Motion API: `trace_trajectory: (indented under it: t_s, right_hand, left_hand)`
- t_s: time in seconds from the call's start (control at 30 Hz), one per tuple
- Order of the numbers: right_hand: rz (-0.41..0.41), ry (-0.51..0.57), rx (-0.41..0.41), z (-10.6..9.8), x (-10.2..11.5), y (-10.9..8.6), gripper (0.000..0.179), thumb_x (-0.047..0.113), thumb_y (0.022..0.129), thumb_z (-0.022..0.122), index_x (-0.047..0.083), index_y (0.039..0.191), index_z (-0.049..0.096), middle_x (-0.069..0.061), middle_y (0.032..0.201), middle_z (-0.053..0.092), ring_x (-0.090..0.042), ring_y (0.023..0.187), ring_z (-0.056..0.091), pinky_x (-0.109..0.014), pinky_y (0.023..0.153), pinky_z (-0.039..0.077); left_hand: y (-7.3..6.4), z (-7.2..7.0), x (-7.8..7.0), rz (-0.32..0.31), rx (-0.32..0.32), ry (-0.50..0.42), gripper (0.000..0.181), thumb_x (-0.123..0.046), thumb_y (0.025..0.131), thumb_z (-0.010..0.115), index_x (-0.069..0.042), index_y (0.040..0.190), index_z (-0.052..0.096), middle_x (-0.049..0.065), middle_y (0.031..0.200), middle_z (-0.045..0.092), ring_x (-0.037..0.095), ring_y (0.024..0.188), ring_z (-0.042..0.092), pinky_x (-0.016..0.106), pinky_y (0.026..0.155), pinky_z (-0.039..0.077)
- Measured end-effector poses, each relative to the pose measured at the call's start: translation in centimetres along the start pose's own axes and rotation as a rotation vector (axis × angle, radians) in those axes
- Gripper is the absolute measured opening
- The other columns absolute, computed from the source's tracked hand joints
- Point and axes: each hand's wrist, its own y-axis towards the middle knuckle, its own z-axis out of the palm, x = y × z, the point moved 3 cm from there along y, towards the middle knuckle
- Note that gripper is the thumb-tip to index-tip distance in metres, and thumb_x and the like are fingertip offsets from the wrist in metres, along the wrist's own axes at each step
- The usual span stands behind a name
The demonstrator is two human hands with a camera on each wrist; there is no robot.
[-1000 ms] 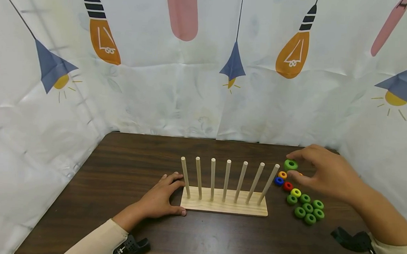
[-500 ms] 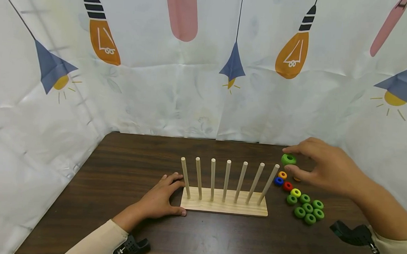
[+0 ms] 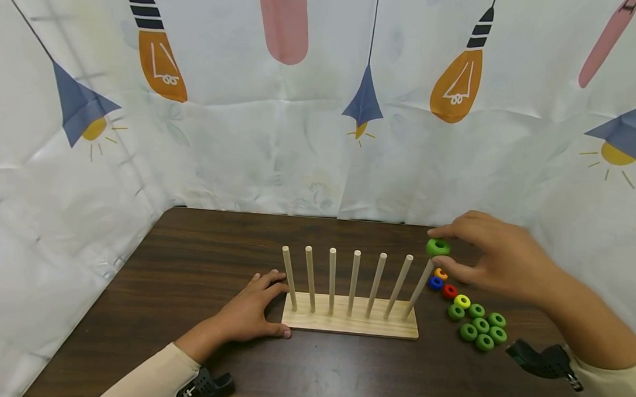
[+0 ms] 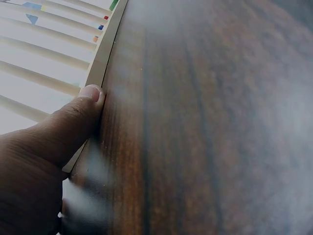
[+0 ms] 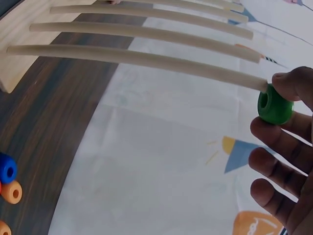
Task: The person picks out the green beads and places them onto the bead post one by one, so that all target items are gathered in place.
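Between thumb and fingers, my right hand (image 3: 497, 257) pinches a green ring bead (image 3: 438, 247) at the top of the rightmost peg (image 3: 419, 288). In the right wrist view the green bead (image 5: 275, 105) is beside that peg's tip, its hole facing the peg side; the peg does not appear to pass through it. A pale wooden base (image 3: 351, 315) carries several upright pegs, all bare. My left hand (image 3: 251, 308) rests at the base's left end. Its thumb touches the front edge of the base (image 4: 100, 63) in the left wrist view.
Right of the base lie several green beads (image 3: 480, 325), plus a yellow bead (image 3: 462, 301), a red bead (image 3: 450, 291), a blue bead (image 3: 436, 282) and an orange bead (image 3: 441, 274). The dark wooden table (image 3: 217, 236) ends at a printed cloth (image 3: 277, 156) behind.
My right hand has carried the green bead leftward and slightly up, from above the loose beads to the rightmost peg's top. The left hand and the peg stand have stayed put.
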Motion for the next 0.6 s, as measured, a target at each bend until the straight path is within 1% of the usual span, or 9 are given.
trace_trajectory:
  t_s: [0.17, 0.27, 0.37, 0.6]
  right_hand:
    - [-0.01, 0.036, 0.019, 0.3, 0.4, 0.3, 0.038, 0.025, 0.079, 0.088, 0.022, 0.115, 0.076, 0.02, 0.101, 0.067, -0.003, 0.093, 0.061, -0.018, 0.069, 0.048]
    - [-0.003, 0.042, 0.031, 0.4, 0.5, 0.4, 0.033, 0.033, 0.086, 0.084, 0.022, 0.116, 0.075, 0.02, 0.103, 0.067, -0.004, 0.093, 0.061, -0.019, 0.069, 0.049]
    - [0.001, 0.052, 0.038, 0.6, 0.7, 0.6, 0.032, 0.041, 0.091, 0.078, 0.023, 0.117, 0.075, 0.019, 0.104, 0.068, -0.004, 0.093, 0.061, -0.022, 0.067, 0.05]
    - [-0.014, 0.074, 0.048, 1.0, 1.2, 1.2, 0.036, 0.052, 0.097, 0.067, 0.023, 0.117, 0.075, 0.018, 0.105, 0.068, -0.006, 0.092, 0.062, -0.025, 0.064, 0.051]
  left_hand:
    - [0.0, 0.0, 0.0, 0.003, 0.001, -0.004, 0.083, -0.067, 0.074, 0.082, -0.021, 0.139, 0.059, 0.01, 0.162, 0.033, 0.052, 0.149, 0.021, 0.07, 0.113, 0.029]
    - [0.0, 0.0, 0.0, 0.01, 0.004, -0.007, 0.083, -0.067, 0.075, 0.082, -0.021, 0.14, 0.059, 0.01, 0.162, 0.033, 0.048, 0.15, 0.02, 0.069, 0.115, 0.027]
    - [0.0, 0.0, 0.0, 0.016, 0.002, -0.007, 0.084, -0.068, 0.075, 0.081, -0.02, 0.14, 0.059, 0.009, 0.163, 0.033, 0.046, 0.151, 0.02, 0.068, 0.116, 0.025]
    - [-0.1, 0.0, 0.0, 0.03, -0.005, -0.009, 0.083, -0.067, 0.076, 0.081, -0.02, 0.14, 0.059, 0.009, 0.162, 0.034, 0.042, 0.152, 0.021, 0.067, 0.118, 0.024]
